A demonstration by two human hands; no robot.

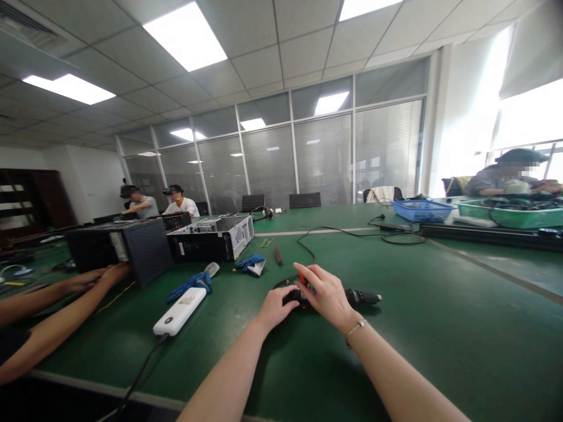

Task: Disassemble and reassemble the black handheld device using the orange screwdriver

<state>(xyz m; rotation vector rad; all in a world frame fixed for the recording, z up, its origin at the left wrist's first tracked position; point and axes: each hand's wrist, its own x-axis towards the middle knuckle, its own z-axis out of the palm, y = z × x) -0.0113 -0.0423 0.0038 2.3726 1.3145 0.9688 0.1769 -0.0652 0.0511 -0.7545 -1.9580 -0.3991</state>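
A black electric screwdriver (364, 297) lies on the green table in front of me, its metal tip pointing right. My left hand (275, 308) grips its rear end, thumb and fingers around the black body. Above the tool, my right hand (325, 293) reaches across from the right. Its thumb and fingers close around a small orange piece (302, 276); whether this belongs to the screwdriver I cannot tell. My right palm hides the tool's middle. A black cable (310, 249) runs from behind my hands toward the back right.
Left are a white power bank (180, 310), blue gloves (189, 286), an open computer case (206, 241) and a black case (149, 252) with a co-worker's hands (103, 276) at it. Blue (422, 211) and green baskets (505, 217) stand back right. Other people sit farther off.
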